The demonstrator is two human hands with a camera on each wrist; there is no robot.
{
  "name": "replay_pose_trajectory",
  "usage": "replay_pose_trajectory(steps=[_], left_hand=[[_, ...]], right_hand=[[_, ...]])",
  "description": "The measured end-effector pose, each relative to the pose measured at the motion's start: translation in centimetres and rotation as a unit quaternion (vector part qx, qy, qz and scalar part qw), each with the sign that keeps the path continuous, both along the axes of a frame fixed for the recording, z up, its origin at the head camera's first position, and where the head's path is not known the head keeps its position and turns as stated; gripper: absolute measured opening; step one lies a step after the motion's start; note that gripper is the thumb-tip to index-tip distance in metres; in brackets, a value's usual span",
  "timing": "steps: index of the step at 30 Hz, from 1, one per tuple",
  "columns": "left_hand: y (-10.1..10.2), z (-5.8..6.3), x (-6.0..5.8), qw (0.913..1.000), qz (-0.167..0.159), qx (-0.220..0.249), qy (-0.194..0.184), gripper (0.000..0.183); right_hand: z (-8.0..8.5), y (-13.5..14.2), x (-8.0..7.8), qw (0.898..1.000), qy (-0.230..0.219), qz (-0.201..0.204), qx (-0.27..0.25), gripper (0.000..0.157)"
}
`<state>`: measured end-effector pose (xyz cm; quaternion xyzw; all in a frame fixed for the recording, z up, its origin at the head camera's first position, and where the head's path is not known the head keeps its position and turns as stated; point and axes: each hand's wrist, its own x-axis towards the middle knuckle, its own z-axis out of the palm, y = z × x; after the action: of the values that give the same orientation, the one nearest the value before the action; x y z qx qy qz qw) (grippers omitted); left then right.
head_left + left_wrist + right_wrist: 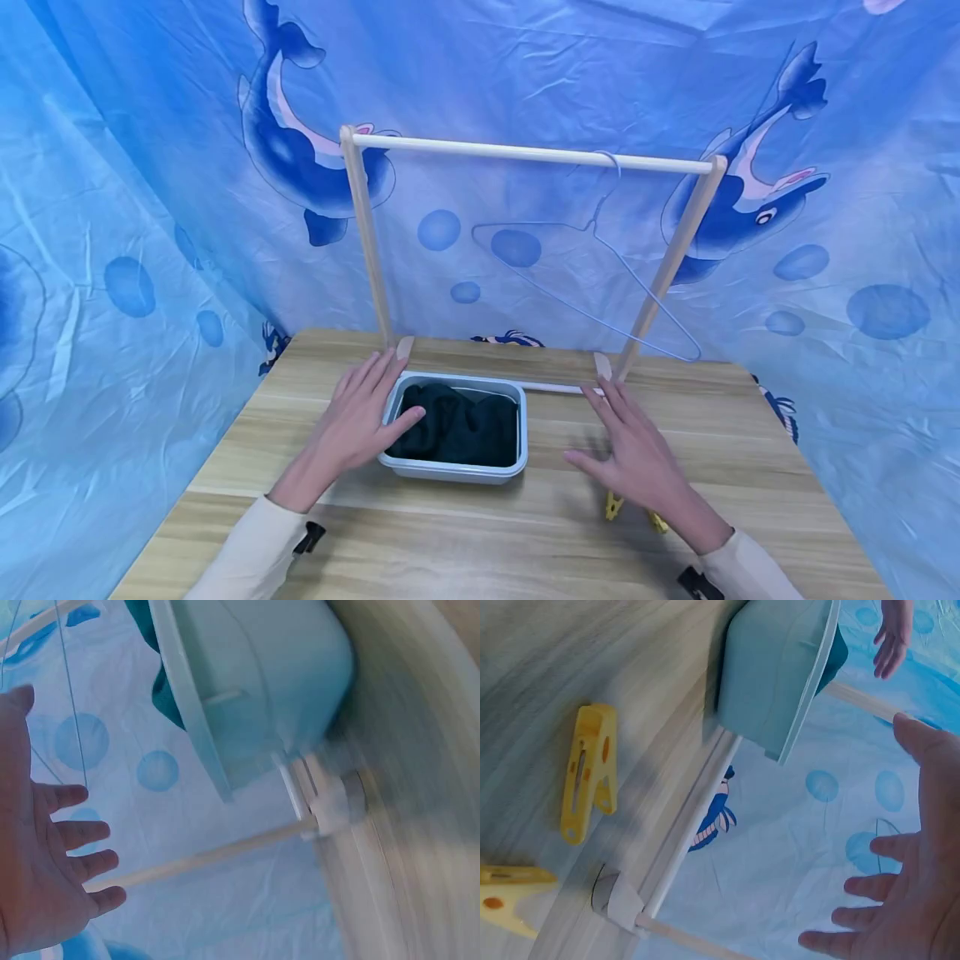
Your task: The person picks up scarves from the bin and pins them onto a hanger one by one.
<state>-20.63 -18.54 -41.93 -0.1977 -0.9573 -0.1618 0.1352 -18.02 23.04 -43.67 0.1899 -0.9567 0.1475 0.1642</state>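
A pale plastic tub [459, 475] stands on the table with a dark green cloth [468, 425] bunched inside it. My left hand [358, 421] hovers at the tub's left side, fingers extended and holding nothing; its thumb reaches over the rim in the head view. To the right of the tub, my right hand [637, 454] is spread and holds nothing. Two yellow clothespins [589, 772] lie on the table below the right hand, and that hand partly hides them in the head view. A thin wire hanger [592, 229] hangs from the rack's top bar.
The wooden rack [525, 152] stands at the back of the table, its lower bar [555, 387] passing behind the tub. A blue curtain [465, 75] printed with dolphins encloses the back and sides of the wood-grain table [465, 550].
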Motion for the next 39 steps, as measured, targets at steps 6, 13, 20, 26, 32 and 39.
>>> replay_pose_trajectory(steps=[6, 13, 20, 26, 32, 39], left_hand=[[1.4, 0.0, -1.1, 0.9965, -0.021, 0.080, -0.013, 0.073], [2.7, -0.6, -2.1, 0.9924, -0.025, 0.119, -0.021, 0.067], [3.6, -1.2, -2.8, 0.9876, -0.002, 0.153, -0.037, 0.064], [4.1, -1.7, -3.3, 0.9839, 0.026, 0.165, -0.064, 0.062], [4.4, -2.3, -3.8, 0.9811, 0.045, 0.169, -0.083, 0.062], [4.7, -3.0, -4.4, 0.9792, 0.075, 0.166, -0.091, 0.064]], right_hand=[[-0.7, -1.2, -0.9, 0.998, -0.026, 0.053, -0.030, 0.099], [-1.9, -2.9, -1.8, 0.995, -0.044, 0.085, -0.037, 0.099], [-3.3, -4.2, -2.3, 0.992, -0.065, 0.099, -0.049, 0.096], [-3.9, -4.9, -2.4, 0.990, -0.081, 0.102, -0.061, 0.095], [-4.3, -5.2, -2.4, 0.989, -0.099, 0.095, -0.063, 0.095], [-4.8, -5.3, -2.1, 0.987, -0.110, 0.091, -0.071, 0.091]])
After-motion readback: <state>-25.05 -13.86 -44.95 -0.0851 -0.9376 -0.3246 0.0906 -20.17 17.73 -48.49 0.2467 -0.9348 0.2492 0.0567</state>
